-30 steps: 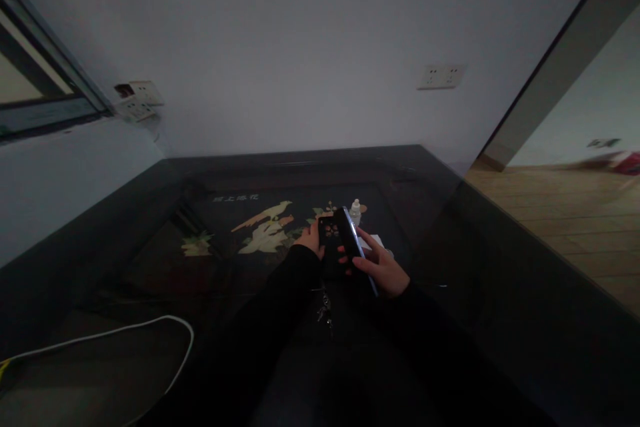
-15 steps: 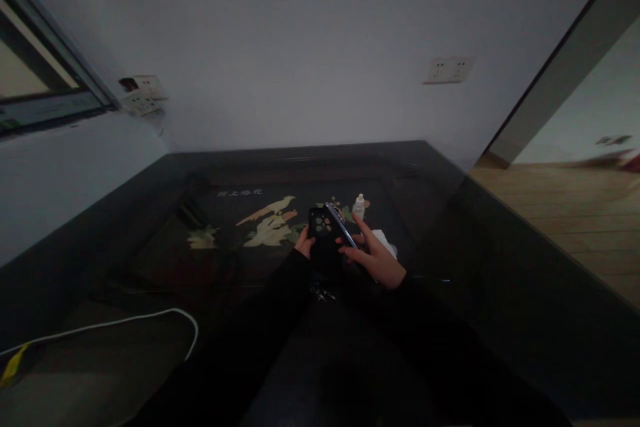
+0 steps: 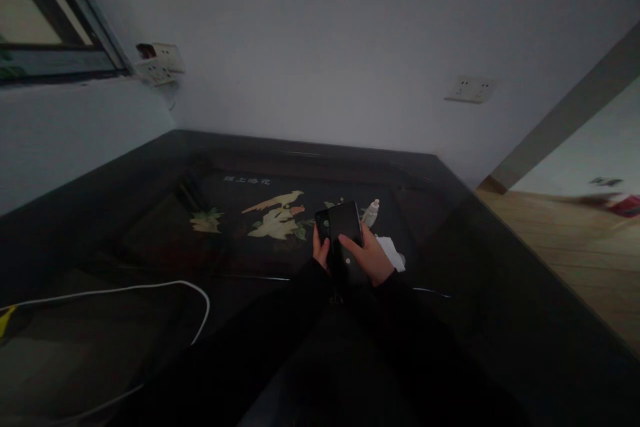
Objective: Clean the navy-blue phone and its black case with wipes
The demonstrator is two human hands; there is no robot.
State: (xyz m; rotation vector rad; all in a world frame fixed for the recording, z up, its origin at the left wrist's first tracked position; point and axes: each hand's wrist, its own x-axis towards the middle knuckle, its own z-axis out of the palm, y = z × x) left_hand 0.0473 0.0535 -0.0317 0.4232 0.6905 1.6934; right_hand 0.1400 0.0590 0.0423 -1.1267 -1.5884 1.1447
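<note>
Both hands hold a black phone above a dark glossy table. My left hand grips its left edge, where a dark case seems to sit under the phone. My right hand lies over the lower right of the dark screen, thumb pressed on the glass. A small white dropper bottle stands just beyond the phone. A white tissue lies to the right of my right hand. A bunch of keys seems to hang below the phone, too dark to make out.
The table has an inlaid picture of birds and flowers. A white cable loops across its near left part. Wall sockets sit on the back wall, more sockets near a window at left. Wooden floor opens at right.
The phone was tilted up on edge beside a patterned case; now it lies flat, screen up, over the case between both hands. The camera has shifted and the scene sits lower right.
</note>
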